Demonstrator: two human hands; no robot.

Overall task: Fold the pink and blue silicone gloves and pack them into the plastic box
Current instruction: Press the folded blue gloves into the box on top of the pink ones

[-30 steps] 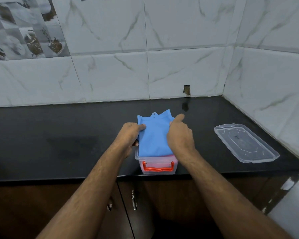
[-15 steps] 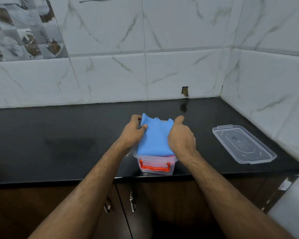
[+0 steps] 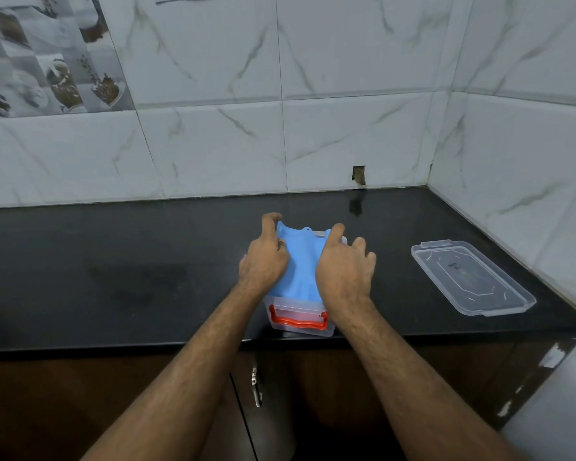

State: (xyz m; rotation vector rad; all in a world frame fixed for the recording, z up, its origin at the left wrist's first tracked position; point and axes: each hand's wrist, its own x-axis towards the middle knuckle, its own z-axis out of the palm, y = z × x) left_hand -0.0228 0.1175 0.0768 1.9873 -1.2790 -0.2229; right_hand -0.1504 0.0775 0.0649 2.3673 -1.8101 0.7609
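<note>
Since a second ago you have pushed the blue silicone glove (image 3: 299,267) lower into the clear plastic box (image 3: 301,322), and its far edge, which lay flat and stuck out past the box, now bunches up near the box's far rim. Your left hand (image 3: 265,257) has slid toward that far left corner and pinches the glove's edge between thumb and curled fingers. Your right hand (image 3: 343,271) lies on the glove's right side with the thumb pressing down on it and the fingers loosely bent over the box's right wall; whether those fingers grip anything, you cannot tell from this view.

You have the box standing at the front edge of the black counter (image 3: 113,267), its orange handle (image 3: 298,321) facing you. Something pink shows through the front wall beneath the blue glove. Your clear lid (image 3: 473,277) lies flat on the counter well to the right of the box, near the right wall.
</note>
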